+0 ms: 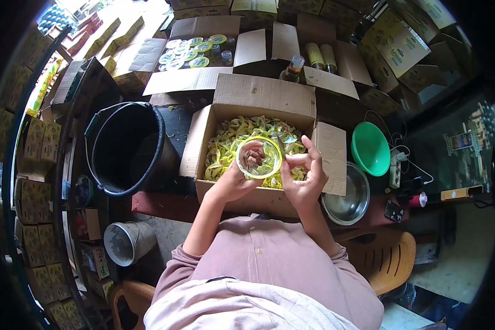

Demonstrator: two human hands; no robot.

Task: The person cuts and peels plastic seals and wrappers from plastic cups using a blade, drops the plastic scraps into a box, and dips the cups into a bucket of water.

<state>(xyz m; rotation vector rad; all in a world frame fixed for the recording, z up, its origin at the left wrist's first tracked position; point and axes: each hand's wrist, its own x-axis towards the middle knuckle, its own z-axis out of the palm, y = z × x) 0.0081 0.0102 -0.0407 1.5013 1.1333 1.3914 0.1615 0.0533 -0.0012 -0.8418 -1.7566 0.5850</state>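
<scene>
My left hand is closed around a clear plastic cup with a yellow rim, tilted so its round mouth faces up at me. Fingers show through the see-through wall. Against the right side of the rim is my right hand, its thumb and fingers curled in and one finger raised. A thin dark blade sticks up from its grip; the handle is hidden. Below both hands stands an open cardboard box full of yellow-and-clear plastic strips.
On the left stands a black bucket, with a grey bucket lower down. To the right are a green bowl and a clear bowl. Behind are a carton of lidded cups, a bottle and a power strip farther right.
</scene>
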